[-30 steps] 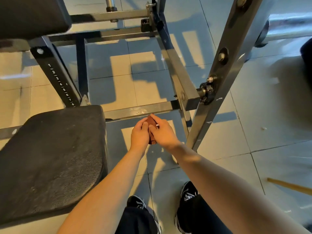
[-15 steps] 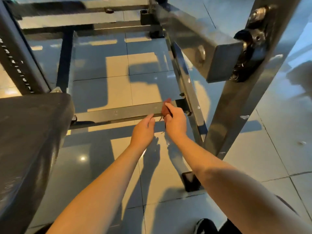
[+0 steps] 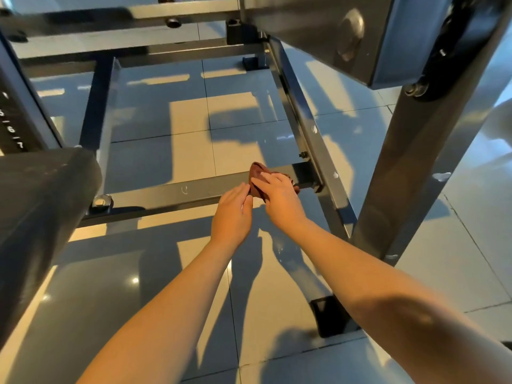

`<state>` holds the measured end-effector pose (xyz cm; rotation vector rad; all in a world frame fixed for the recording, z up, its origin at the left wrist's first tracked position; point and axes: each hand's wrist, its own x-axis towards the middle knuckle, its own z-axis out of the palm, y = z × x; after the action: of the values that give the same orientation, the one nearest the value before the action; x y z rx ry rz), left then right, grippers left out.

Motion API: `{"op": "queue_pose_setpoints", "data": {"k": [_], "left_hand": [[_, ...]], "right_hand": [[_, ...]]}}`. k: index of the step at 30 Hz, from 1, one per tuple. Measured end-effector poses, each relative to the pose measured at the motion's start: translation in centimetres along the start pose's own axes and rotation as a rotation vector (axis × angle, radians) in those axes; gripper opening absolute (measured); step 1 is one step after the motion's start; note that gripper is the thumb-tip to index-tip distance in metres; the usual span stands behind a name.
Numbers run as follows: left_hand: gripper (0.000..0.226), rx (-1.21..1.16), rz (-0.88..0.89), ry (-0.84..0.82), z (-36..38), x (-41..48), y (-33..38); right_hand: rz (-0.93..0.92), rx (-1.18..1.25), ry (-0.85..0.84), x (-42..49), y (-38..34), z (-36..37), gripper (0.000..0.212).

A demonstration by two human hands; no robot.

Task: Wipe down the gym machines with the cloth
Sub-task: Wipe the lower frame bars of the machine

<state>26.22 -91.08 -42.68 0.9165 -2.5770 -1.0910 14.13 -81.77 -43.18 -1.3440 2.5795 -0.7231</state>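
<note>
Glossy floor tiles [image 3: 166, 128], crossed by sunlit patches and frame shadows, lie beneath a grey steel gym machine. A black padded seat [image 3: 36, 206] and a numbered post [image 3: 11, 128] stand left of the hands; a broad upright post [image 3: 410, 167] and a side rail [image 3: 313, 139] stand to their right. A low crossbar [image 3: 171, 191] runs under the fingertips. The cloth [image 3: 257, 173], dark reddish-brown and bunched, lies on the crossbar near its joint with the side rail. The right hand [image 3: 281, 202] grips it, fingers [image 3: 273, 178] curled over the top and pressing it to the bar, folds showing beyond the fingertips. The left hand [image 3: 232, 214] lies just beside, fingers [image 3: 243, 189] straight and together, tips at the cloth's near edge.
</note>
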Motion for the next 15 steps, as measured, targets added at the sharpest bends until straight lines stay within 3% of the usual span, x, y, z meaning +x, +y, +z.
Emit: {"op": "queue_pose_setpoints", "data": {"k": [3,5,11,15], "left_hand": [[0.045,0.02,-0.021,-0.037,0.1,-0.1,-0.5],[0.045,-0.006,-0.026,-0.027,-0.1,-0.1,-0.6],[0.046,-0.124,-0.063,0.024,-0.4,-0.1,-0.3],[0.047,-0.075,-0.05,-0.015,-0.7,-0.1,-0.6]], "right_hand": [[0.245,0.123,0.173,0.3,2.2,-1.2,0.04],[0.354,0.189,0.2,0.3,1.6,-1.1,0.045],[0.075,0.125,0.061,-0.2,-2.8,1.4,0.048],[0.154,0.141,0.152,-0.7,1.1,-1.5,0.047]]}}
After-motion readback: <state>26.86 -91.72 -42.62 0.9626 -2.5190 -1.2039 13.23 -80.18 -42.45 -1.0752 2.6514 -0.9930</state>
